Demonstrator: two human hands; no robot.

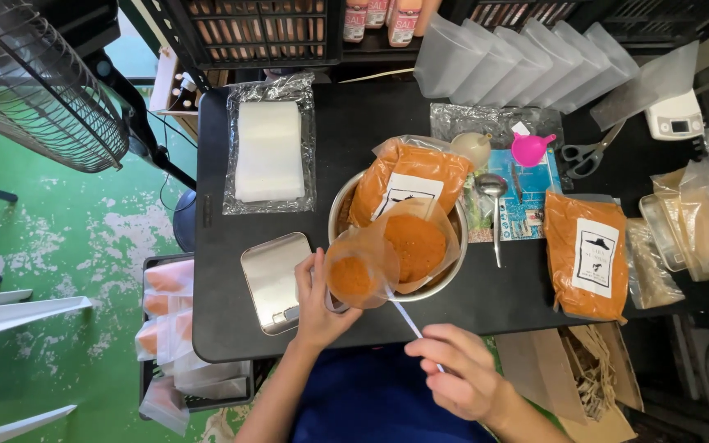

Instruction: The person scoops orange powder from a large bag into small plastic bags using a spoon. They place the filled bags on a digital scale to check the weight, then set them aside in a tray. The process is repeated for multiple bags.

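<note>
My left hand [319,302] holds a small clear pouch [360,267] partly filled with orange powder, just left of a steel bowl [455,261]. My right hand [457,373] grips the thin white handle of a spoon [408,318] that reaches up toward the pouch's mouth. In the bowl lies an open bag of orange powder [414,242] with a white label. A small steel kitchen scale [275,280] stands left of my left hand on the black table [354,123].
A second sealed orange bag [586,256], a metal ladle [493,197], a pink funnel [532,148], scissors [586,155] and a row of empty clear pouches [527,61] lie to the right and back. A wrapped white stack [269,150] lies back left. Filled pouches [167,316] sit in a crate at the left.
</note>
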